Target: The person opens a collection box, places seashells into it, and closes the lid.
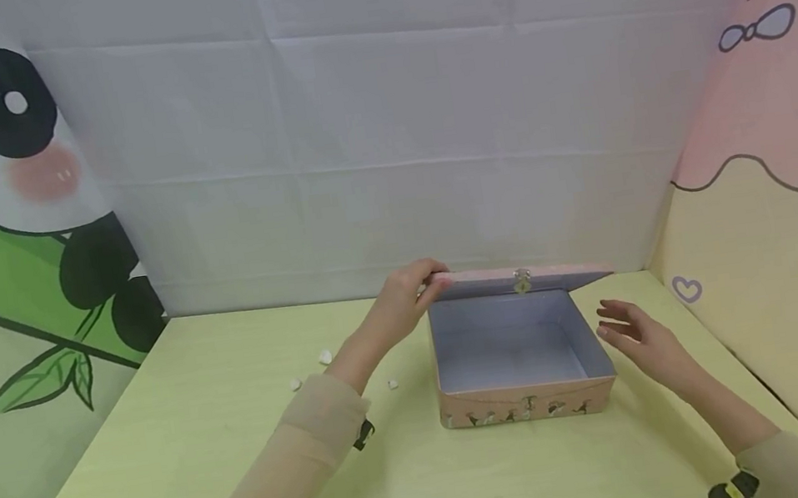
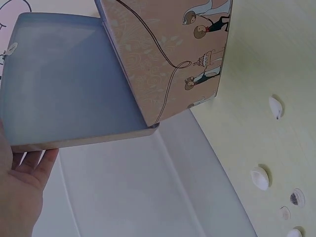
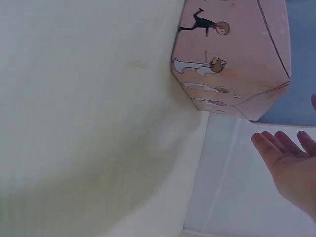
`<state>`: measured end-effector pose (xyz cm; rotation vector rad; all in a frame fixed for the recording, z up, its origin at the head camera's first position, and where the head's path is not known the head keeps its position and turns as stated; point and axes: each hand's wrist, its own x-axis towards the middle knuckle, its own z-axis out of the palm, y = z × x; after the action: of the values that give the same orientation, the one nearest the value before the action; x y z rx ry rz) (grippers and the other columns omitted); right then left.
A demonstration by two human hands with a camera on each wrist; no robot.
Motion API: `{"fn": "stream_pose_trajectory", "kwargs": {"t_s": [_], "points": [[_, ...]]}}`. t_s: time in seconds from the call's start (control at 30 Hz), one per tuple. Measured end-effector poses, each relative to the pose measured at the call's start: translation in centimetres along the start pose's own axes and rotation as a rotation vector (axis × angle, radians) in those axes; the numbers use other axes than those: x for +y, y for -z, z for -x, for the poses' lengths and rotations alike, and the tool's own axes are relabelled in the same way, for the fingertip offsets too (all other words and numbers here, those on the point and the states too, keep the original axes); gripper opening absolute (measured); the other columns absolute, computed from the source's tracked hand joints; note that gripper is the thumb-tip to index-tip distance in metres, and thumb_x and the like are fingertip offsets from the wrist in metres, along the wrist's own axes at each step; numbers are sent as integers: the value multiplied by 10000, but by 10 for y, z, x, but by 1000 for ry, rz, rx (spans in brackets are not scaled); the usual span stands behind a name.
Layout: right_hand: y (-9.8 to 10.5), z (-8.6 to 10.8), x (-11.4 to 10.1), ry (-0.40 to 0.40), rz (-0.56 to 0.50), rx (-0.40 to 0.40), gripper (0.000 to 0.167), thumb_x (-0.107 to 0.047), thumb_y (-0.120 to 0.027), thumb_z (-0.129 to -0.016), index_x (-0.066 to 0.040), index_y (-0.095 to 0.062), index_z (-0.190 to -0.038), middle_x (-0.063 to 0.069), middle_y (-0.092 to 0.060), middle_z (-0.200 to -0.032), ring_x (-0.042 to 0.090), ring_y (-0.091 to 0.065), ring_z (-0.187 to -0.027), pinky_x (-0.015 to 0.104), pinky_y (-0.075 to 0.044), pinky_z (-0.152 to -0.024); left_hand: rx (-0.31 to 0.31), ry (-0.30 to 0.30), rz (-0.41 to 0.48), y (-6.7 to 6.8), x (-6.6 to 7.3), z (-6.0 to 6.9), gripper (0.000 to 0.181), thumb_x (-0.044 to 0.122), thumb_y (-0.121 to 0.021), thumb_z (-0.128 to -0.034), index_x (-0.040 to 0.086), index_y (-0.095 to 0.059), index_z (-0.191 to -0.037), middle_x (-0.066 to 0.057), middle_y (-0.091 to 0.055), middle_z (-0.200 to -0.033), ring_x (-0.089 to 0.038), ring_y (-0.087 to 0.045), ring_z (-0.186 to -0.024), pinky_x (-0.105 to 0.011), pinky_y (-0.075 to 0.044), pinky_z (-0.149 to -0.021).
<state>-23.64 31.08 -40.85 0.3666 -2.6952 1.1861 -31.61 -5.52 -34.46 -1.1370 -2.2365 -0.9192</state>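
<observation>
Box, rectangular, with pink printed outer walls and a blue-grey interior (image 1: 495, 406), stands upright on the pale yellow-green bench (image 1: 249, 487), right of centre in the head view, between the two hands. Its long axis is judged to run left to right across the person's front, with the printed front wall towards the person. The shallow lid, blue-grey on its inner face (image 1: 483, 285), is raised along the box's rear side; its exact angle cannot be told. A small metal clasp (image 1: 522, 281) sits near the middle of the lid's free edge. The left hand (image 1: 408, 297) grips the lid at its left end, fingers bent about the rim, and is the nearer of the two, being in contact. The right hand (image 1: 644, 341) holds nothing; its fingers are loosely bent, and it hangs just beside the box's right wall, apart from both wall and lid. The governing relation is judged to be this: lid held from the left end alone, its right end unsupported, the right hand lower and nearer the person than that end. Small white shell-like pieces (image 2: 259, 178) lie on the bench to the left of the box, near the left forearm (image 1: 363, 355). No contents are visible in the part of the interior shown.
</observation>
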Motion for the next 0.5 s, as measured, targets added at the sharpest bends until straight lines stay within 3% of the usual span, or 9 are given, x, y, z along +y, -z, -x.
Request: {"fn": "stream_pose_trajectory", "kwargs": {"t_s": [0.1,0.17,0.37,0.5], "points": [[6,-10,-1,29,-1,82,549,-288,-538,-967,-37,-354,-1418,213,-496,-1351,-107,-512,-1076,20,-394,-790,2,15,19,-1,0,0,186,200,-558,-946,51,-625,-1035,-44,-656,-943,-143,-641,-866,-250,-523,-723],[8,-17,-2,38,-17,130,540,-289,-553,-958,-44,-374,-1405,201,-508,-1340,-205,-455,-1016,16,-400,-778,7,22,31,-1,0,-1,190,202,-560,-945,51,-625,-1039,-45,-657,-941,-147,-643,-864,-252,-523,-719],[10,-36,-2,61,-156,249,432,-214,-606,-929,-28,-448,-1285,-49,-557,-1175,-137,-515,-1009,38,-429,-803,28,46,39,-2,-1,-3,202,215,-556,-947,50,-628,-1038,-49,-660,-936,-158,-647,-867,-272,-528,-718],[11,-47,-1,91,-252,293,321,-145,-627,-911,-116,-491,-1200,-199,-546,-1075,-109,-537,-1007,45,-432,-816,48,58,36,-2,-1,-5,196,206,-572,-939,42,-633,-1028,-54,-667,-928,-170,-650,-869,-294,-529,-718]]}}
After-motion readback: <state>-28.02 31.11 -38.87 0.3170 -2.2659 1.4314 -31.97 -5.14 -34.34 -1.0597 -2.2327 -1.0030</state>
